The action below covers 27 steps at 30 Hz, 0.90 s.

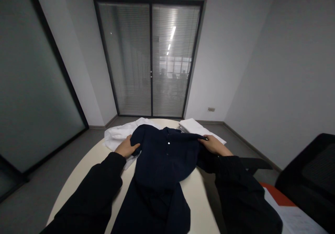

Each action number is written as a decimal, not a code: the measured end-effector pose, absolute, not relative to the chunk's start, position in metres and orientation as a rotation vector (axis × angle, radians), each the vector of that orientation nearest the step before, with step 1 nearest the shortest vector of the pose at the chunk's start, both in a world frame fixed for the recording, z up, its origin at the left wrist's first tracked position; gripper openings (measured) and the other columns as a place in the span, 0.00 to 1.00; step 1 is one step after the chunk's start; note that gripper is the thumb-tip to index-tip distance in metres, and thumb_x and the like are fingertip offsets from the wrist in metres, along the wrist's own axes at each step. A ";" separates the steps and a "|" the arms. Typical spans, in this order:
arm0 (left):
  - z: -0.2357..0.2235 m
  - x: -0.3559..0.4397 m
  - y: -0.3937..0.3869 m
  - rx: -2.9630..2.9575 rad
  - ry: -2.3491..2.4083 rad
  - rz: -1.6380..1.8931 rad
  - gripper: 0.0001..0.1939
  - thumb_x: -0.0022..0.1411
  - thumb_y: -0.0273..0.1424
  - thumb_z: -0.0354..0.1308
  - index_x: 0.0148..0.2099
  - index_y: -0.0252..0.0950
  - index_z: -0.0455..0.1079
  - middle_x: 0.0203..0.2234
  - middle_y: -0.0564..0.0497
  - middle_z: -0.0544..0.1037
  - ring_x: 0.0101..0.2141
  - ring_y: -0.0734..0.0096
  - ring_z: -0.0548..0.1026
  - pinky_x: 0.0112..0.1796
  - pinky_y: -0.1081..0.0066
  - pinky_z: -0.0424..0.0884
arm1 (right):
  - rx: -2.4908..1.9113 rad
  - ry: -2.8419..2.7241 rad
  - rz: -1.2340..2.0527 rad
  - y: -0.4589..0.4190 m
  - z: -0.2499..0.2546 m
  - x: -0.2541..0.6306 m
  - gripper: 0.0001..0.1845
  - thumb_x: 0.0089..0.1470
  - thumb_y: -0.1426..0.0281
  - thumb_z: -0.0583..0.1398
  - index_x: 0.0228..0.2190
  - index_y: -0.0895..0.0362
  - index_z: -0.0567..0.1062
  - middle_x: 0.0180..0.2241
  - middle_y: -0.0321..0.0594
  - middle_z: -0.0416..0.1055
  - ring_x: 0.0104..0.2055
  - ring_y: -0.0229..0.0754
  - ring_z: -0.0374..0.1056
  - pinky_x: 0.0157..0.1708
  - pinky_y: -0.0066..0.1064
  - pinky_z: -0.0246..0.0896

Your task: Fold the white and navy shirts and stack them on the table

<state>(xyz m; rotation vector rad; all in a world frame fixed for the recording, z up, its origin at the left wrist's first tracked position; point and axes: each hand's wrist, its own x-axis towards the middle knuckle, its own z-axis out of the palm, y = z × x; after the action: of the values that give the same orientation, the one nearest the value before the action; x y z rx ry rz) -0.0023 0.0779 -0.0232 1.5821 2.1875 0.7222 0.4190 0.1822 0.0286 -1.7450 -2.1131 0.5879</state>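
Note:
A navy buttoned shirt (162, 160) spreads over the table in front of me, its collar at the far side and its lower part hanging toward me. My left hand (127, 147) grips the cloth at the shirt's left shoulder, thumb on top. On the other side, my right hand (213, 144) pinches the right shoulder and holds that edge raised. One pale button (169, 143) shows on the front. Crumpled white cloth (117, 134) lies just beyond my left hand. Behind my right hand is a folded white cloth (192, 125).
The cream table (78, 178) has a rounded edge. To the right stands a black office chair (311, 171), with papers (298, 216) and an orange item (278, 194) near it. A glazed partition with blinds (151, 59) is set in the far wall.

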 end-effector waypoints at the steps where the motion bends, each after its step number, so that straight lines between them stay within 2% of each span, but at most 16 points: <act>1: -0.025 -0.005 0.078 1.601 2.220 0.701 0.37 0.59 0.42 0.58 0.64 0.29 0.52 0.56 0.33 0.69 0.54 0.54 0.71 0.53 0.65 0.65 | -1.673 -2.031 0.661 0.181 0.031 0.418 0.20 0.58 0.61 0.55 0.44 0.61 0.77 0.43 0.51 0.77 0.46 0.50 0.72 0.47 0.36 0.65; 4: -0.028 -0.010 0.079 1.580 2.298 0.619 0.35 0.60 0.44 0.56 0.63 0.31 0.54 0.54 0.34 0.72 0.52 0.51 0.72 0.51 0.62 0.66 | -1.302 -1.737 1.013 0.173 0.035 0.411 0.27 0.58 0.59 0.57 0.56 0.57 0.67 0.45 0.46 0.76 0.45 0.47 0.74 0.46 0.36 0.69; 6: -0.027 -0.009 0.079 1.561 2.335 0.582 0.35 0.60 0.48 0.54 0.63 0.31 0.55 0.53 0.33 0.72 0.51 0.49 0.73 0.49 0.61 0.66 | -1.104 -1.667 1.130 0.169 0.035 0.406 0.35 0.54 0.61 0.60 0.61 0.52 0.60 0.47 0.43 0.75 0.45 0.46 0.74 0.46 0.36 0.70; 8: -0.023 -0.002 0.077 1.567 2.407 0.558 0.39 0.60 0.52 0.51 0.63 0.30 0.55 0.52 0.31 0.72 0.51 0.46 0.72 0.49 0.59 0.66 | -1.067 -1.682 1.097 0.167 0.033 0.401 0.41 0.51 0.66 0.62 0.63 0.49 0.55 0.48 0.42 0.74 0.45 0.45 0.73 0.47 0.37 0.70; 11: -0.011 0.013 0.070 1.626 2.595 0.544 0.43 0.57 0.57 0.49 0.62 0.28 0.56 0.52 0.27 0.70 0.53 0.39 0.70 0.48 0.56 0.65 | -1.131 -1.696 0.968 0.170 0.028 0.396 0.41 0.53 0.69 0.60 0.65 0.50 0.51 0.48 0.43 0.73 0.46 0.44 0.72 0.49 0.39 0.68; 15: 0.007 0.029 0.059 1.586 2.658 0.503 0.42 0.56 0.61 0.45 0.57 0.31 0.60 0.47 0.29 0.74 0.46 0.38 0.74 0.42 0.55 0.68 | -1.052 -1.780 0.815 0.178 0.023 0.396 0.37 0.55 0.68 0.56 0.64 0.49 0.51 0.60 0.41 0.63 0.59 0.42 0.63 0.60 0.40 0.56; 18: 0.009 0.032 0.056 1.546 2.551 0.342 0.44 0.52 0.64 0.47 0.54 0.30 0.62 0.43 0.29 0.77 0.43 0.38 0.76 0.40 0.54 0.68 | -0.949 -1.830 0.787 0.176 0.023 0.396 0.41 0.54 0.69 0.57 0.65 0.50 0.48 0.66 0.41 0.51 0.65 0.42 0.53 0.65 0.38 0.46; 20: 0.004 0.031 0.057 1.597 2.480 0.302 0.43 0.52 0.60 0.54 0.56 0.29 0.60 0.44 0.29 0.76 0.44 0.39 0.76 0.40 0.57 0.68 | -0.933 -1.882 0.756 0.173 0.025 0.396 0.47 0.51 0.71 0.59 0.66 0.52 0.44 0.68 0.42 0.46 0.68 0.42 0.47 0.66 0.37 0.40; 22: -0.001 0.031 0.059 1.662 2.427 0.319 0.41 0.54 0.50 0.59 0.60 0.27 0.54 0.46 0.29 0.75 0.46 0.42 0.75 0.41 0.60 0.68 | -0.980 -1.963 0.691 0.170 0.025 0.395 0.50 0.48 0.74 0.60 0.67 0.54 0.43 0.69 0.43 0.43 0.69 0.43 0.42 0.67 0.38 0.36; 25: -0.005 0.031 0.064 1.720 2.395 0.417 0.37 0.59 0.36 0.57 0.65 0.26 0.48 0.46 0.31 0.76 0.46 0.48 0.76 0.43 0.63 0.68 | -1.092 -2.092 0.580 0.170 0.026 0.397 0.44 0.45 0.80 0.55 0.64 0.54 0.54 0.66 0.42 0.53 0.68 0.44 0.47 0.67 0.40 0.38; 27: -0.002 0.029 0.066 1.719 2.434 0.568 0.31 0.62 0.33 0.52 0.64 0.30 0.50 0.44 0.34 0.77 0.44 0.50 0.77 0.43 0.63 0.68 | -1.151 -2.154 0.502 0.172 0.027 0.401 0.41 0.42 0.83 0.52 0.60 0.54 0.63 0.62 0.41 0.60 0.65 0.44 0.54 0.66 0.39 0.44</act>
<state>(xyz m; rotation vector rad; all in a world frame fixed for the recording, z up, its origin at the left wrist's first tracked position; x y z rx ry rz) 0.0286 0.0663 -0.0022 1.7185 2.4341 0.5679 0.4012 0.1720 0.0266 -1.1509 -2.1540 0.5016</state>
